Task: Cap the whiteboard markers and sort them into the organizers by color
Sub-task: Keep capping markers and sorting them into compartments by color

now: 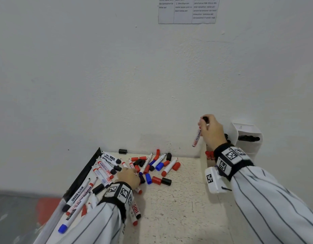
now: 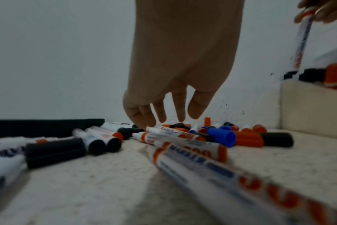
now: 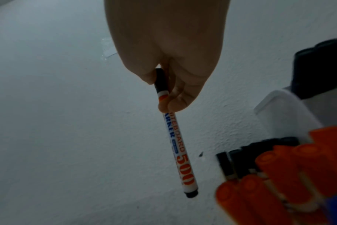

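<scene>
Two hands work at a speckled white tabletop [image 1: 178, 199] set against a white wall [image 1: 99, 76]. Left of the white organizer [image 1: 247, 136], which stands at the table's far right corner against the wall, the right hand [image 1: 212, 132] pinches a black-capped whiteboard marker [image 3: 175, 137] between thumb and fingertips near its cap, hanging it cap up, just beside the organizer. Its barrel reads "WHITEBOARD MARKER 500". Black and red capped markers already stand in the organizer's compartments.

Well left of the organizer, the left hand [image 2: 175, 73] reaches down with fingers spread, fingertips [image 2: 140, 120] touching a heap of loose markers and caps [image 1: 147, 166], red, blue and black. Bare tabletop lies open between heap and organizer and toward the near edge. A black strip [image 1: 85, 173] borders the table's left edge. A printed sheet [image 1: 187, 10] hangs high on the wall, its text too small to read.
</scene>
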A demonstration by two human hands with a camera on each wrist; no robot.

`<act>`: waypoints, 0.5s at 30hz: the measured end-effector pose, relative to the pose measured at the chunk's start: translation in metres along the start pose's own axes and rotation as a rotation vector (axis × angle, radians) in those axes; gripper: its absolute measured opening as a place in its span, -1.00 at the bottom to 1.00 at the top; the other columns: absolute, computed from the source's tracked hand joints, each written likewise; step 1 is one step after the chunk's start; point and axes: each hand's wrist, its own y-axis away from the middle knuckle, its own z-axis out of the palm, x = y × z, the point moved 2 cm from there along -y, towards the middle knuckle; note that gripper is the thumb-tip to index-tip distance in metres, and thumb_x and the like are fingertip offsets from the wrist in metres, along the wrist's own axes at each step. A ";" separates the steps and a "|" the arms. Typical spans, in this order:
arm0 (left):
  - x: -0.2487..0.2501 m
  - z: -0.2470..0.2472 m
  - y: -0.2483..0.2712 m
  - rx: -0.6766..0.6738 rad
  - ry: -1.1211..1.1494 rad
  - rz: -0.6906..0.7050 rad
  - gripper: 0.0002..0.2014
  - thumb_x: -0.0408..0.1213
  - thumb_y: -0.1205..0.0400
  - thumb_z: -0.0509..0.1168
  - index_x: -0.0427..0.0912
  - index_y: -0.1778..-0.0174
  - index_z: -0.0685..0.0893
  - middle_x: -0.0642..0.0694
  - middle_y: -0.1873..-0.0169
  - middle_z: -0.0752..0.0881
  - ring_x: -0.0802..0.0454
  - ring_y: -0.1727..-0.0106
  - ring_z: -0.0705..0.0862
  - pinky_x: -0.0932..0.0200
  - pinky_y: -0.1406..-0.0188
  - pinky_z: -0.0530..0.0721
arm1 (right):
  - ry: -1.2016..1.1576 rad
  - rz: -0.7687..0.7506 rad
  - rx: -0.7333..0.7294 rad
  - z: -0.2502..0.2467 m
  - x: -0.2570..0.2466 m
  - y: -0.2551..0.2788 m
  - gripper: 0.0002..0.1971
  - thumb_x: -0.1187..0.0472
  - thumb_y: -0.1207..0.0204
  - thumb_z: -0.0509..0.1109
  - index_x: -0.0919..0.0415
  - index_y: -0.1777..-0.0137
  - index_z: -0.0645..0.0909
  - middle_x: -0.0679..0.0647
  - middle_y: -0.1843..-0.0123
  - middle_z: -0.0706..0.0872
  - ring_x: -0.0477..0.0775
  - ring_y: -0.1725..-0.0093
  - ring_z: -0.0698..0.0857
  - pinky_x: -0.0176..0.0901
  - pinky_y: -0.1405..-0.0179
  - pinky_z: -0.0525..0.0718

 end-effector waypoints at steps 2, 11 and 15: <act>-0.005 0.002 -0.006 -0.073 -0.135 0.049 -0.56 -0.24 -0.67 0.08 0.11 -0.50 0.40 -0.09 -0.50 0.38 -0.12 -0.47 0.39 -0.01 -0.48 0.39 | 0.087 0.041 0.007 -0.013 0.009 -0.006 -0.77 0.21 -0.66 0.15 0.31 -0.21 0.50 0.27 -0.05 0.70 0.22 -0.04 0.66 0.00 -0.06 0.62; -0.008 0.004 -0.011 -0.014 -0.230 0.030 -0.72 -0.26 -0.65 0.20 0.03 -0.26 0.60 0.01 -0.31 0.55 0.04 -0.36 0.49 -0.07 -0.48 0.25 | 0.171 0.052 0.082 -0.037 0.039 -0.008 -0.78 0.30 -0.65 0.15 0.35 -0.20 0.51 0.33 -0.06 0.69 0.28 -0.06 0.65 0.04 -0.11 0.59; -0.010 0.001 -0.009 -0.021 -0.260 0.030 -0.69 -0.24 -0.66 0.17 0.04 -0.32 0.55 -0.03 -0.35 0.50 0.01 -0.40 0.44 -0.08 -0.49 0.27 | 0.244 0.056 0.069 -0.036 0.040 -0.013 -0.78 0.29 -0.65 0.15 0.36 -0.21 0.49 0.35 -0.02 0.67 0.32 -0.04 0.64 0.07 -0.06 0.58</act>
